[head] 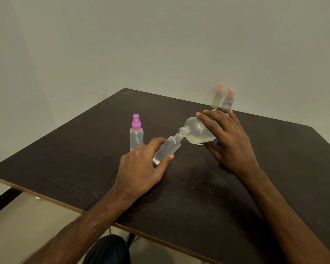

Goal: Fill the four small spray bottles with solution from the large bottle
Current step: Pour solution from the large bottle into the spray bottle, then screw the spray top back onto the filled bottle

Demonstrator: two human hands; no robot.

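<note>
Large bottle (196, 130) tipped sideways over tabletop (198, 197), R hand (229, 138) wrapped round its body. Its neck meets the mouth of the uncapped small bottle (167, 149), held tilted in L hand (141, 168), w/ a little liquid at its base. Purple-capped bottle (136, 134) upright left of large bottle. Pink-capped bottle (218, 97) and purple-labelled bottle (229, 101) stand behind it.

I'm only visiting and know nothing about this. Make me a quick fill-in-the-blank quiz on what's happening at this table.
1. The right hand tips the large bottle against the neck of a small bottle, gripped by the left hand, that has no ____ on.
2. Beside the left hand stands a capped bottle whose spray top is coloured ____.
3. At the far edge of the table stand ____ pink-capped bottles.

Missing words: cap; purple; two.
</note>
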